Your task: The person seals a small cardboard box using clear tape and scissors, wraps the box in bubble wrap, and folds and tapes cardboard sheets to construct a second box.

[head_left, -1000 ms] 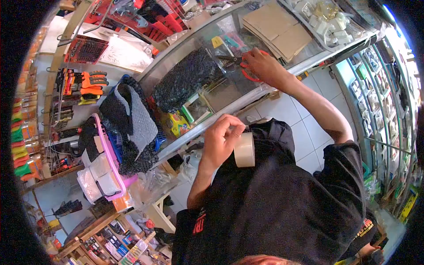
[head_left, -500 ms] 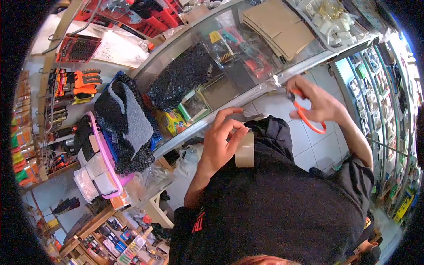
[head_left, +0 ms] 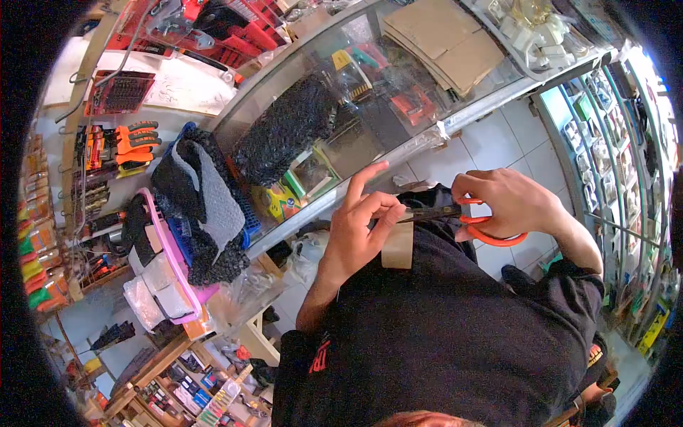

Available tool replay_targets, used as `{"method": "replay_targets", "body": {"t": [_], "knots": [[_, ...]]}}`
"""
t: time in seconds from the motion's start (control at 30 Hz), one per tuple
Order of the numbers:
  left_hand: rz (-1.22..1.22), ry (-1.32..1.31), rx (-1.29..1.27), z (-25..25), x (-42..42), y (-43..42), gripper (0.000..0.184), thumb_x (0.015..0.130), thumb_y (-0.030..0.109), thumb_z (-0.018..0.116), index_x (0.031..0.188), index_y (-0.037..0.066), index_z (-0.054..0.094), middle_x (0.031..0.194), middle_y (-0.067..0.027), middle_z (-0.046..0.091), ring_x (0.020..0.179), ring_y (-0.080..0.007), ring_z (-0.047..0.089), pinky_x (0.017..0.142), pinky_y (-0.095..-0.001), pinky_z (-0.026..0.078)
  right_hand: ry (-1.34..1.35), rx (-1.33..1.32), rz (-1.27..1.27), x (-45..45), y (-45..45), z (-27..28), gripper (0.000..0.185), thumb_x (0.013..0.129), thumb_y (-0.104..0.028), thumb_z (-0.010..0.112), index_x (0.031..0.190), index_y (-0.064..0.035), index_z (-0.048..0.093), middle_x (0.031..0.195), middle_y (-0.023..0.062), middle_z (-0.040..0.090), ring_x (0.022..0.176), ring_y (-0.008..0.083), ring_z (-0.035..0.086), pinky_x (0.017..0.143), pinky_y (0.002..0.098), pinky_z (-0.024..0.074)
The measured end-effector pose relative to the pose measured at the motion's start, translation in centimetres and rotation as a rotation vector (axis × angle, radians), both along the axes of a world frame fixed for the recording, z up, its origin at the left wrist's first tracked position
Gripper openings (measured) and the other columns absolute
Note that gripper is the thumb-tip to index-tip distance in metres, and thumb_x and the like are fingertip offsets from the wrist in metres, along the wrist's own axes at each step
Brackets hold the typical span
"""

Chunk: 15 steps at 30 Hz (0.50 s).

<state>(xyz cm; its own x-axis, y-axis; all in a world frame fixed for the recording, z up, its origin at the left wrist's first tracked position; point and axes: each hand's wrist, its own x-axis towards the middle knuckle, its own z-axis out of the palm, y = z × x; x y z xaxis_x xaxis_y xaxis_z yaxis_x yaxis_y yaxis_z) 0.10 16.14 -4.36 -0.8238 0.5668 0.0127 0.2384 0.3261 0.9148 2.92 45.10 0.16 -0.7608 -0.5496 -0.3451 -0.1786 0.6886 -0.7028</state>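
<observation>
My right hand (head_left: 514, 203) grips scissors (head_left: 442, 211) by their orange handles, fingers through the loops. Their dark blades point left, with the tips close to my left fingertips. In a pinch of thumb and fingers, my left hand (head_left: 361, 226) holds a roll of tan packing tape (head_left: 397, 249), its index finger stretched upward. The roll hangs just below the blades, in front of my black shirt. Whether the blades touch the tape I cannot tell.
A glass display counter (head_left: 341, 174) runs diagonally ahead, with flattened cardboard (head_left: 445, 43) on top. Left of it are a pink basket (head_left: 171, 256) and a grey-black cloth (head_left: 206, 192). Stocked shelves (head_left: 605, 142) stand on the right, above a tiled floor (head_left: 491, 142).
My right hand has brought the scissors down and left, turning the blades toward my left hand. My left index finger has straightened; the tape roll has barely moved.
</observation>
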Motion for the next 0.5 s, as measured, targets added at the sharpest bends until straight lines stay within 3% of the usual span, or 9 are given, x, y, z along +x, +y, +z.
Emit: {"method": "replay_targets", "body": {"t": [0.07, 0.17, 0.33, 0.43, 0.5], "knots": [[0.008, 0.034, 0.006, 0.2, -0.1, 0.1, 0.018, 0.098, 0.018, 0.07, 0.098, 0.0, 0.067, 0.146, -0.0182, 0.051, 0.086, -0.0222, 0.076, 0.074, -0.0324, 0.06, -0.001, -0.012, 0.005, -0.2, -0.4, 0.2, 0.059, 0.081, -0.054, 0.081, 0.105, -0.004, 0.059, 0.093, 0.0172, 0.067, 0.087, 0.0431, 0.067, 0.073, 0.0508, 0.0512], [0.001, -0.017, -0.03, 0.5, -0.2, 0.1, 0.02, 0.098, 0.02, 0.07, 0.098, 0.0, 0.069, 0.148, -0.0195, 0.05, 0.11, -0.0238, 0.067, 0.082, -0.033, 0.058, -0.011, -0.042, 0.013, -0.5, -1.0, 0.1, 0.059, 0.081, -0.053, 0.081, 0.103, -0.0038, 0.058, 0.091, 0.0178, 0.067, 0.085, 0.0438, 0.066, 0.071, 0.0515, 0.0504], [0.021, -0.053, -0.048, 0.7, -0.4, -0.1, 0.022, 0.099, 0.022, 0.069, 0.098, 0.0, 0.068, 0.148, -0.0191, 0.051, 0.111, -0.0238, 0.067, 0.081, -0.0335, 0.058, 0.026, -0.061, -0.011, -0.6, -1.6, -0.4, 0.058, 0.078, -0.049, 0.085, 0.104, -0.0051, 0.057, 0.09, 0.0135, 0.067, 0.08, 0.0385, 0.066, 0.066, 0.0459, 0.0482], [0.028, -0.021, -0.039, 0.6, -0.5, -0.1, 0.022, 0.099, 0.022, 0.067, 0.097, 0.0, 0.068, 0.147, -0.0185, 0.052, 0.107, -0.0233, 0.068, 0.079, -0.0334, 0.058, 0.034, -0.093, -0.032, -0.5, -1.7, -0.9, 0.058, 0.081, -0.053, 0.081, 0.102, -0.0039, 0.058, 0.083, 0.0184, 0.065, 0.079, 0.0446, 0.066, 0.065, 0.0525, 0.0487], [0.033, 0.0, -0.037, 0.5, -0.5, 0.0, 0.021, 0.1, 0.022, 0.067, 0.097, 0.001, 0.068, 0.146, -0.018, 0.053, 0.104, -0.0229, 0.069, 0.078, -0.0332, 0.057, -0.095, 0.029, 0.013, -1.1, -2.0, 0.3, 0.059, 0.081, -0.054, 0.081, 0.101, -0.0039, 0.057, 0.08, 0.0181, 0.065, 0.078, 0.0448, 0.066, 0.065, 0.0525, 0.0487]]}}
